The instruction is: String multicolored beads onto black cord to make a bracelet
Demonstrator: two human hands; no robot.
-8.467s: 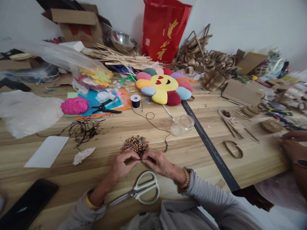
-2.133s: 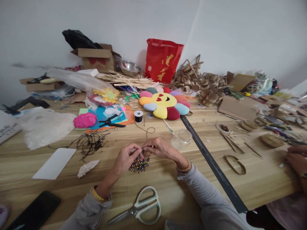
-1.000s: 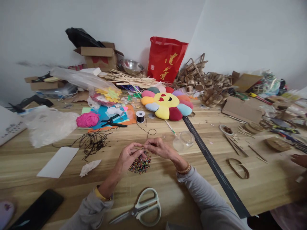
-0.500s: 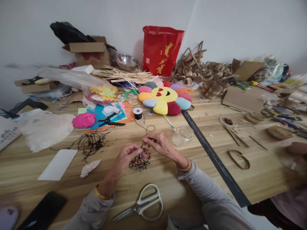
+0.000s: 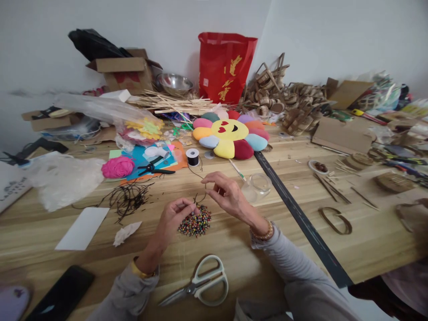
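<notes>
A pile of small multicoloured beads (image 5: 196,224) lies on the wooden table in front of me. My left hand (image 5: 175,218) is at the pile's left edge, thumb and forefinger pinched on a thin black cord (image 5: 201,199). That cord loops up towards a white spool of black cord (image 5: 192,159). On the other side, my right hand (image 5: 229,198) is raised above the table beside the loop, its thumb and fingers apart. Whether any bead sits on the cord is too small to tell. White-handled scissors (image 5: 203,283) lie below the beads.
A clear glass jar (image 5: 259,186) stands right of my right hand, by a dark strip (image 5: 301,223). Cord scraps (image 5: 130,200), white paper (image 5: 82,228) and a phone (image 5: 62,294) lie left. Behind is a flower cushion (image 5: 230,133). Another person's arm shows blurred at far right.
My right hand has drawn away from my left, up and to the right, and its fingers have parted. The left keeps its pinch by the beads. The cord now spans between them.
</notes>
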